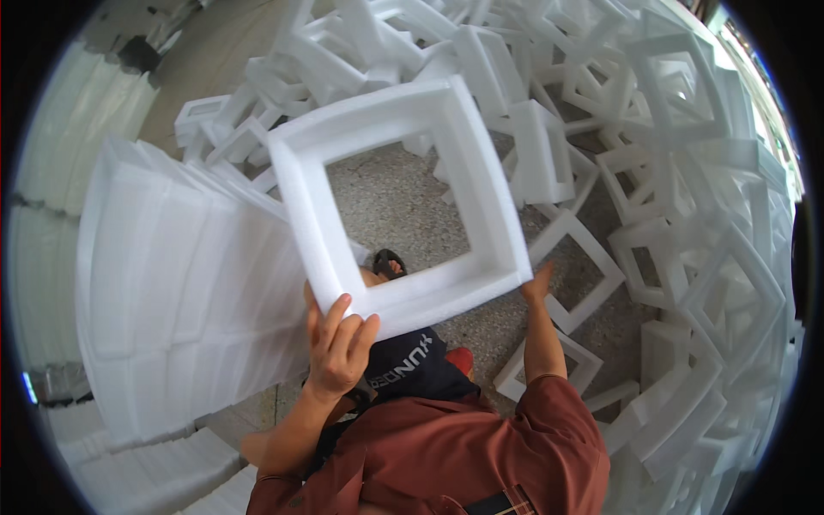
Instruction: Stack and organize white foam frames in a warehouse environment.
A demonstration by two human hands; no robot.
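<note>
Both hands grip one square white foam frame, hollow inside.

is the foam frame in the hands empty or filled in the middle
Empty: through the square foam frame opening, speckled floor shows; left hand and right hand grip its near edge.

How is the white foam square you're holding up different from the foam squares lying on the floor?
The square white foam frame is lifted in the air, gripped by the left hand and right hand; the white foam frames on the floor lie loose in a jumbled heap. Through the held frame's opening you see grey floor; many heaped ones overlap each other. Both are white, square, hollow foam.
</note>
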